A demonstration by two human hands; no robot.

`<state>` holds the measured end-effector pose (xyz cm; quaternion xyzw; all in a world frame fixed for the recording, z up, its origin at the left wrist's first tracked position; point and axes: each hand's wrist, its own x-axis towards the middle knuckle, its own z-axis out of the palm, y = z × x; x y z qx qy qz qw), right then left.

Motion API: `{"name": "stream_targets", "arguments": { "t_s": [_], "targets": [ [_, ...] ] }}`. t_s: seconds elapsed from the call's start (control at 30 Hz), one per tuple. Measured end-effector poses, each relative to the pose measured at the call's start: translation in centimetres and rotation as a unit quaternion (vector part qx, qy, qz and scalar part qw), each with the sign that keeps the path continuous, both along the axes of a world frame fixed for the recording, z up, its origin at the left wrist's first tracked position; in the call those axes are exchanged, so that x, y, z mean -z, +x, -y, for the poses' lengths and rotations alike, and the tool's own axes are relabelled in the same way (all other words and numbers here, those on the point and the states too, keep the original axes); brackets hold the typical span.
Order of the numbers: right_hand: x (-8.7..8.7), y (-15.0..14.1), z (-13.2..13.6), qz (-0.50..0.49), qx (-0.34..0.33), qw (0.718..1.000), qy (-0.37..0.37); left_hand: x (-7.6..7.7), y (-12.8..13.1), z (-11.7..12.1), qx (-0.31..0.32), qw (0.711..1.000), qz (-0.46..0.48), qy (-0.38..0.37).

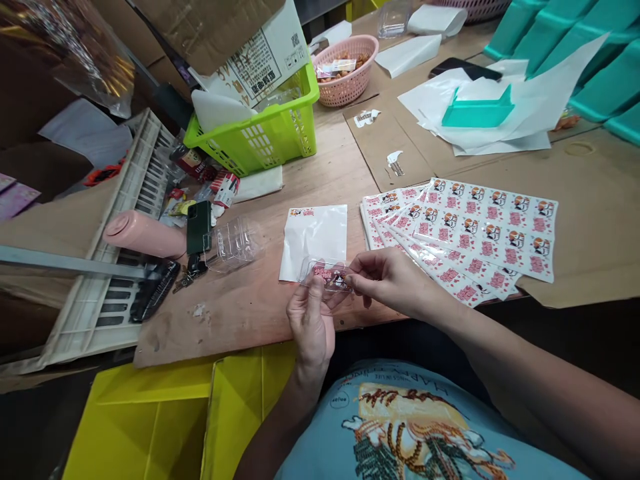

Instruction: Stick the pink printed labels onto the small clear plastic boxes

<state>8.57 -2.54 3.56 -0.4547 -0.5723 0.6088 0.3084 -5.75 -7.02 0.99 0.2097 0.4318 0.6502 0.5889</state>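
Just over the table's front edge, my left hand [313, 319] grips a small clear plastic lid [306, 268], its thumb on the top face. A printed sticker [327, 275] with pink lettering and a cartoon figure lies on or against that lid. My right hand [383, 277] is closed at the right end, thumb and forefinger pinched on the sticker's edge or the lid's rim; I cannot tell which. Behind the hands lies a white backing sheet [315, 237] with one sticker in its top left corner. Fanned sticker sheets [480, 227] lie to the right.
Left on the table are an empty clear box [233, 243], a dark green phone [199, 227], keys [190, 273] and a pink bottle [143, 232]. Farther back stand a lime-green basket [270, 140] and a pink basket [350, 83]. Teal trays [560, 40] are stacked at the far right.
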Motion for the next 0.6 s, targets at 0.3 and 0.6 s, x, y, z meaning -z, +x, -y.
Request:
{"name": "stream_targets", "arguments": {
  "t_s": [0.3,0.6],
  "targets": [
    [-0.3,-0.3,0.4,0.066,0.045,0.995,0.062,-0.3,0.9,0.3,-0.044,0.998,-0.038,0.039],
    [-0.2,1.9,2.9,0.315,0.169,0.866,0.349,-1.1,1.3,0.4,-0.058,0.998,-0.011,0.027]
  ]
}}
